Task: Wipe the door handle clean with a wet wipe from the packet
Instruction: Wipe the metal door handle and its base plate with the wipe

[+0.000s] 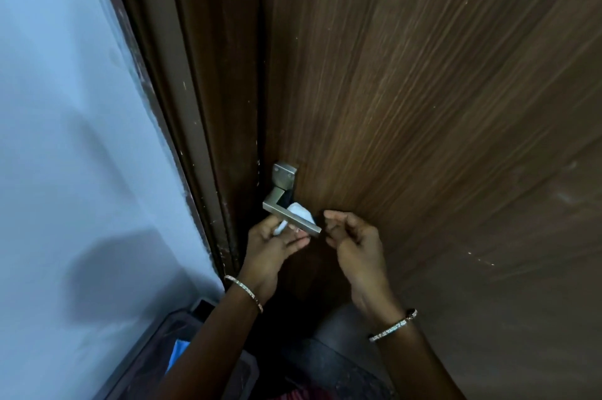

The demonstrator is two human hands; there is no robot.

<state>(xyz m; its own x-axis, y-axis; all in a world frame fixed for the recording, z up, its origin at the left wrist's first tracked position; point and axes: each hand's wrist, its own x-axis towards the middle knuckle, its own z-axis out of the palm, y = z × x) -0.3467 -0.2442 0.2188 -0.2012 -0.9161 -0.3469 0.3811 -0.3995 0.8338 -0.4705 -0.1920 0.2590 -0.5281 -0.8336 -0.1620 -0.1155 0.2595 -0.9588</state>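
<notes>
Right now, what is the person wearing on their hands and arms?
The left hand and right hand are ungloved, and no sleeves show in view. Each wrist carries one thin, glittery, studded metal band: the left bangle and the right bangle. I can make out no rings.

the left hand (272,244), raised with its back toward the camera, pinches a crumpled white wet wipe (301,211) between thumb and fingertips. the right hand (356,243) hovers just beside it at equal height, fingers loosely curled inward, holding nothing.
</notes>
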